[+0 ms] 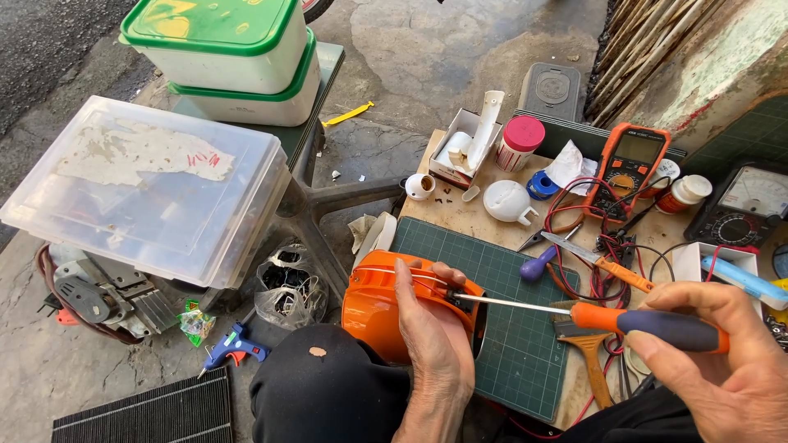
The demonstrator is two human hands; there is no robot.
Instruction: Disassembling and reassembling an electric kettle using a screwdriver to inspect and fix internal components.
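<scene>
While my left hand clamps the orange housing against my knee at the tabletop's near edge, about seven o'clock of the green cutting mat, my right hand wraps shut around the handle of the screwdriver. Its shaft runs toward nine o'clock, and the tip sits at the housing's dark rim, just beside my left thumb; I cannot tell whether it is seated in a screw head.

From the head view, doing this well seems to me a matter of keeping the shaft in line with the screw, pressing inward before turning, and holding my left fingers clear of the tip in case it slips. The wooden brush lies under the shaft, and red leads from the orange multimeter at one o'clock trail near my right wrist, so I would keep my elbow from dragging them.
</scene>
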